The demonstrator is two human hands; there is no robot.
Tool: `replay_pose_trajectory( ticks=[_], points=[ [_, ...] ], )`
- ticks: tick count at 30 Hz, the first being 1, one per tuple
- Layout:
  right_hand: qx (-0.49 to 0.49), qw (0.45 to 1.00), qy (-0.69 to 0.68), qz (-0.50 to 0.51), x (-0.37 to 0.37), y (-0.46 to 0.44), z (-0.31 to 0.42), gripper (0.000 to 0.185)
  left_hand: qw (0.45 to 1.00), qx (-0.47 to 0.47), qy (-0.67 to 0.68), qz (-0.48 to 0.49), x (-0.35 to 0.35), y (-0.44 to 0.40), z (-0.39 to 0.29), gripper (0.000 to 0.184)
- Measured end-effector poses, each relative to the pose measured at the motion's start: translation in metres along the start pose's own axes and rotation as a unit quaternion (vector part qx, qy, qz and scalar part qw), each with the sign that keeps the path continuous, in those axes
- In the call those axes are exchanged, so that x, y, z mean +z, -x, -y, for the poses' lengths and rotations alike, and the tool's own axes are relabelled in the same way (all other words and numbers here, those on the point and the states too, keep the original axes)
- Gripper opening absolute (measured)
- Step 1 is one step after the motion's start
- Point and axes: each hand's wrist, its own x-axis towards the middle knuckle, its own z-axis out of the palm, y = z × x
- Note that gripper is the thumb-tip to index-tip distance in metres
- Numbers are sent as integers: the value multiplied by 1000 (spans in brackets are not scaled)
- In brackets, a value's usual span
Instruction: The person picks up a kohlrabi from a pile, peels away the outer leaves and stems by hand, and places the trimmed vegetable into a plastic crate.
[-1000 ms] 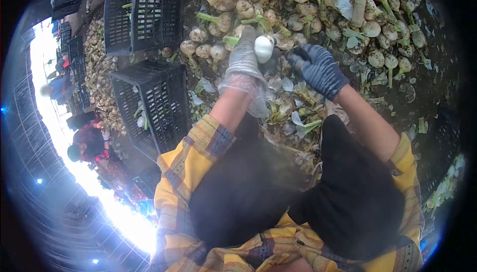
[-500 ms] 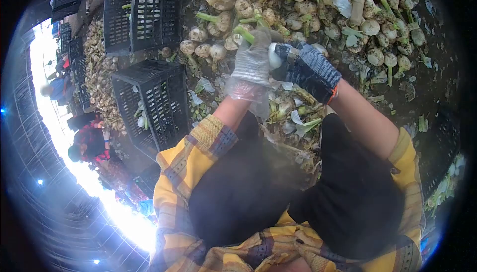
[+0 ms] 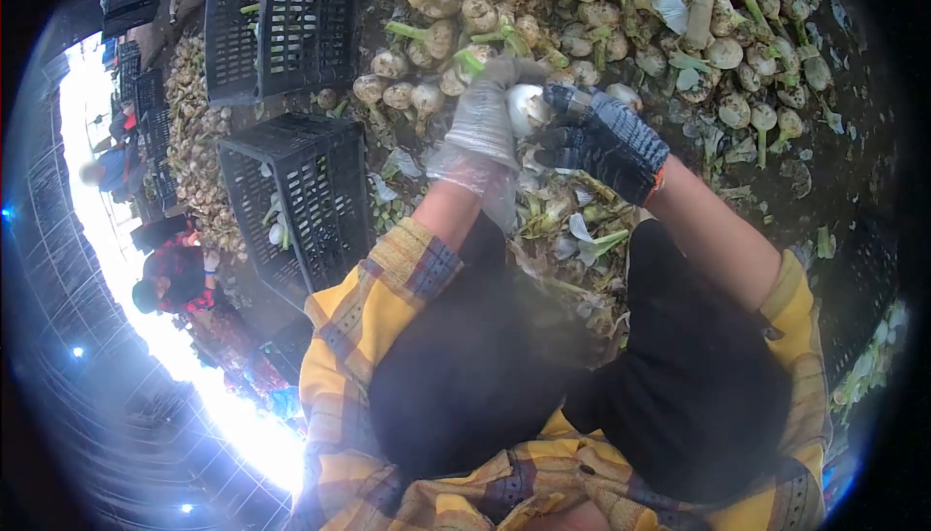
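A peeled white onion point(image 3: 528, 110) sits between my two hands above the pile. My left hand point(image 3: 488, 116), in a pale knit glove with clear plastic at the wrist, is closed around it; a green stem point(image 3: 470, 62) sticks out on the hand's far left side. My right hand point(image 3: 603, 135), in a dark grey knit glove with an orange cuff edge, is beside the bulb's right side with its fingers curled. Whatever those fingers hold, if anything, is hidden. Just beyond my hands lie unpeeled, dirt-marked onions point(image 3: 480, 15).
Black plastic crates point(image 3: 320, 196) stand at the left, one holding a few onions. Peelings point(image 3: 572, 230) and cut leaves cover the ground between my knees. A pale cylindrical piece point(image 3: 700, 7) lies on the heap. A co-worker point(image 3: 175, 279) is at the far left.
The white bulb shows more of its surface now and has shifted slightly left with my left hand. My right hand's fingers have spread a little and drawn away from the bulb.
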Motion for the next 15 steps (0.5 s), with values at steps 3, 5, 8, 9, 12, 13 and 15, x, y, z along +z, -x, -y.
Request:
replay_pose_trajectory(
  ticks=[3,5,8,9,12,13,15],
  points=[
    [-95,976,176,83,-14,-12,-7,29,995,50,-83,35,-3,-2,1,31],
    [-179,922,332,84,-20,-16,-7,30,999,-19,-32,-3,-3,-2,0,29],
    [-145,938,316,19,-11,-9,-6,32,997,-61,12,-47,-1,-4,-2,27],
    [-107,958,267,-14,-6,-6,-6,33,996,-65,20,-60,-1,-4,-2,27],
    [-172,912,364,-76,-22,-13,-11,34,989,-104,84,-65,-1,-6,-3,27],
    [-258,832,481,-104,-31,-19,-16,34,988,-105,87,-69,-1,-7,-2,28],
    [-326,821,459,-90,-20,-15,-15,33,987,-109,93,-77,-1,-6,-1,28]
  ],
)
